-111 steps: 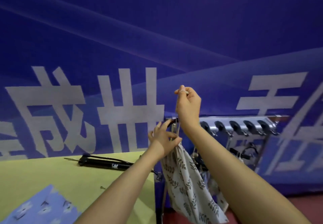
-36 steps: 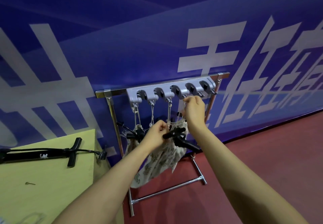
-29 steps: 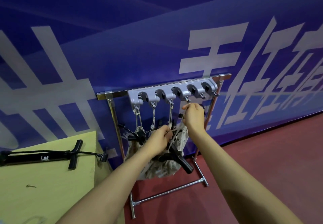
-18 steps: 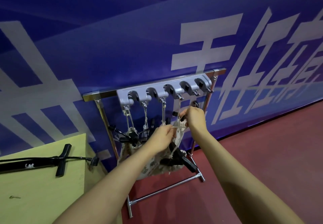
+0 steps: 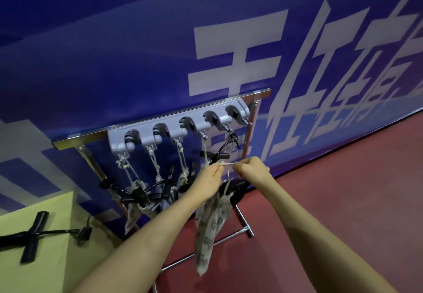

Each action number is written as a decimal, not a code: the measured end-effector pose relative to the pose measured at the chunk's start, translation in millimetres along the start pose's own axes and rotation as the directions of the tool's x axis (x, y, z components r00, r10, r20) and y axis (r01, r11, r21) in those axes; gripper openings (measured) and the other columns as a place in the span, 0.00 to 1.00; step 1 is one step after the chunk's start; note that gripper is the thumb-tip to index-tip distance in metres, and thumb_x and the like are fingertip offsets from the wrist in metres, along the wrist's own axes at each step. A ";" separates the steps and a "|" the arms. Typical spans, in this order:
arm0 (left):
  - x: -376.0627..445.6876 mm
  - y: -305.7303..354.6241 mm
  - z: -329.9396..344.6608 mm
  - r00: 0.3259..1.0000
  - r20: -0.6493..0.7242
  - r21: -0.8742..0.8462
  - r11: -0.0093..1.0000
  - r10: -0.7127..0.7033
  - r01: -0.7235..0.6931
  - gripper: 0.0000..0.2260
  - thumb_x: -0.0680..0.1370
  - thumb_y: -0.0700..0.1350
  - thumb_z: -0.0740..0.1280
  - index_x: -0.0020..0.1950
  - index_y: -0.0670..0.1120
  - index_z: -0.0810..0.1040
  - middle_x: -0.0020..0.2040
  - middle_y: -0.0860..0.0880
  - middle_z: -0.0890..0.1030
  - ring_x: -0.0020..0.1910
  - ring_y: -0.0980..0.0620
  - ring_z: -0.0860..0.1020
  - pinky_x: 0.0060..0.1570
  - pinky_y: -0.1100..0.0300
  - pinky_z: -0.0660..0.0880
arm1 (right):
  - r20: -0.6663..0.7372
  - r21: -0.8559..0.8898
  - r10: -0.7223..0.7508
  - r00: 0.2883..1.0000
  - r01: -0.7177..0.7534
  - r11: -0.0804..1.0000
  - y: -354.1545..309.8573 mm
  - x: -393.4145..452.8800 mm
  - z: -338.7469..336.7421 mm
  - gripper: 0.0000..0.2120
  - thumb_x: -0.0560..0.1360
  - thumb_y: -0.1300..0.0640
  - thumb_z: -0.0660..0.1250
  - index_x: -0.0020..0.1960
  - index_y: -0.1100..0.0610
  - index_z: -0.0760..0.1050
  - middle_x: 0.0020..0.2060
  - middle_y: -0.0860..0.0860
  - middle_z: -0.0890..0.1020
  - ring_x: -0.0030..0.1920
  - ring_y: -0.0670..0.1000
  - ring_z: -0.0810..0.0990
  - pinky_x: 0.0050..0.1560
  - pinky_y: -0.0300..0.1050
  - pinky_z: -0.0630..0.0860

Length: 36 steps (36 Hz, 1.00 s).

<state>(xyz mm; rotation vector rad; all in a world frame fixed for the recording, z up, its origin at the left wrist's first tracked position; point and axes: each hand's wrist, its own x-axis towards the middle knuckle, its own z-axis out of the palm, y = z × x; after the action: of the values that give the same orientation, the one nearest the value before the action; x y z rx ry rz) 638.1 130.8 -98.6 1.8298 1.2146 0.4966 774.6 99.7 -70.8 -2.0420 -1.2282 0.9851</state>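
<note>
L hand (image 5: 211, 176) & R hand (image 5: 250, 170) each pinch white drawstring (image 5: 227, 163) (stretched between them); leaf-print bag (image 5: 211, 224) hangs below grey hook rack (image 5: 174, 130).

large white chinese characters, one reading 任, on blue banner (image 5: 137, 41)

A deep blue banner (image 5: 114, 52) printed with large white characters (image 5: 238, 57) covers the wall from edge to edge, with a paler blue band (image 5: 320, 118) running along its lower right. Dark red flooring (image 5: 343, 189) meets the foot of the banner. A chrome rack (image 5: 87, 135) stands against the wall on tubular feet, a grey strip of hooks (image 5: 146, 138) fixed under its top rail. At lower left, a yellow-green table (image 5: 45, 265) carries a black hand pump (image 5: 32, 235). The light is dim and even.
</note>
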 end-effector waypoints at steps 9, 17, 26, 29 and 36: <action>34.1 31.1 24.2 0.998 0.048 -0.016 0.999 0.028 -0.028 0.16 0.84 0.46 0.51 0.65 0.46 0.73 0.50 0.47 0.79 0.51 0.50 0.76 0.49 0.61 0.68 | -0.217 0.349 -0.109 0.970 0.181 0.920 4.8 15.3 -42.6 0.13 0.68 0.64 0.65 0.27 0.62 0.66 0.24 0.56 0.62 0.28 0.52 0.59 0.30 0.43 0.59; 63.8 39.8 29.1 0.990 0.142 -0.108 0.994 0.000 0.016 0.14 0.84 0.48 0.51 0.58 0.47 0.74 0.31 0.52 0.71 0.29 0.56 0.68 0.30 0.62 0.65 | -0.268 0.484 -0.126 0.955 0.247 0.839 9.4 28.8 -46.7 0.17 0.70 0.67 0.64 0.27 0.58 0.61 0.22 0.50 0.56 0.23 0.49 0.52 0.25 0.37 0.54; 91.2 51.4 38.8 0.990 0.135 -0.214 0.975 -0.030 0.058 0.16 0.83 0.39 0.52 0.36 0.44 0.69 0.33 0.47 0.73 0.31 0.51 0.72 0.28 0.71 0.72 | -0.280 0.411 -0.155 0.947 0.264 0.873 17.5 45.3 -59.8 0.19 0.71 0.65 0.65 0.22 0.62 0.66 0.19 0.55 0.65 0.22 0.50 0.60 0.26 0.39 0.61; 100.6 43.7 42.8 0.995 0.097 -0.176 0.983 -0.039 0.055 0.15 0.82 0.38 0.55 0.37 0.44 0.73 0.34 0.47 0.76 0.33 0.51 0.75 0.37 0.62 0.75 | -0.232 0.381 -0.169 0.958 0.249 0.890 21.4 55.6 -62.2 0.19 0.72 0.62 0.67 0.22 0.58 0.73 0.21 0.57 0.74 0.23 0.50 0.67 0.27 0.40 0.65; 109.5 30.6 41.6 0.995 0.012 -0.289 0.952 -0.100 0.099 0.05 0.77 0.34 0.64 0.53 0.40 0.73 0.44 0.46 0.78 0.46 0.48 0.78 0.43 0.66 0.73 | -0.057 0.600 -0.169 0.984 0.169 0.782 15.9 69.0 -49.8 0.12 0.76 0.63 0.64 0.39 0.68 0.80 0.30 0.61 0.80 0.31 0.51 0.79 0.32 0.39 0.77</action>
<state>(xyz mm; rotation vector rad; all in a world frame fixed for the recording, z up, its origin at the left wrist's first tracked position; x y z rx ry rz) 733.3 204.8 -110.2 1.5132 1.1623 0.5870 844.5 150.7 -75.2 -1.4012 -0.9125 1.1120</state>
